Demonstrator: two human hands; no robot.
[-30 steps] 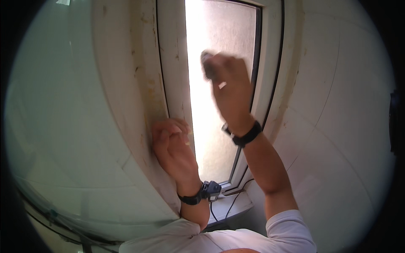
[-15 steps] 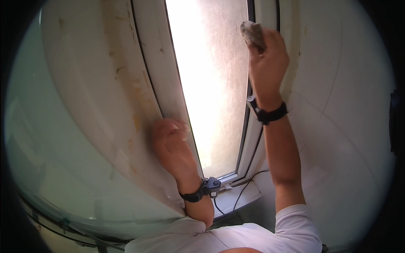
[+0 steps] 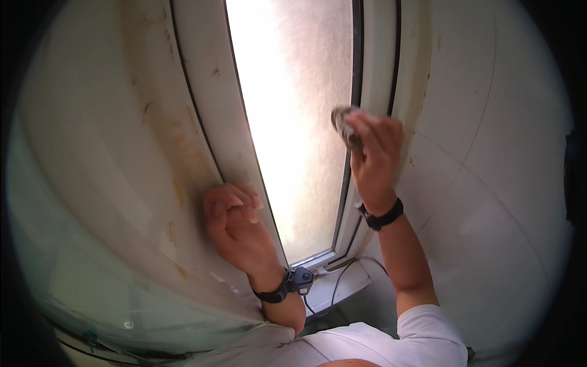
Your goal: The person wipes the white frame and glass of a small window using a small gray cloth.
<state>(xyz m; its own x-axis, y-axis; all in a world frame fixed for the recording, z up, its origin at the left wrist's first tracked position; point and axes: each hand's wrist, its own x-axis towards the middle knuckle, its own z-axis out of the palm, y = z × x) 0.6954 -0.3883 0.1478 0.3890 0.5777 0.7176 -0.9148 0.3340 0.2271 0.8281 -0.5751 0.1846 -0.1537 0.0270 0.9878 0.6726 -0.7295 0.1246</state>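
Note:
My right hand (image 3: 377, 150) pinches a crumpled greyish-brown cloth (image 3: 347, 127) at the right edge of a tall, narrow window. The cloth lies over the dark seal line and the border of the bright glass pane (image 3: 293, 134). On the left side, my left hand (image 3: 235, 223) is by the pale window frame (image 3: 223, 110), its fingers curled in and nothing visible in them. Its knuckle side is toward the frame; whether it presses on it I cannot tell. A black strap with a small camera-like device (image 3: 301, 281) sits on my left wrist; another black strap (image 3: 385, 215) circles the right.
Brownish-yellow stains (image 3: 177, 147) run down the wall left of the frame. A white tiled wall (image 3: 477, 153) stands on the right. Below the window are a pale sill (image 3: 348, 287) and a dark cable (image 3: 335, 290). A curved, glossy pale green surface (image 3: 92, 293) fills the lower left.
My right hand has come down along the window's right edge with the cloth. The left hand has shifted slightly down and left in the picture, and the window has also shifted left.

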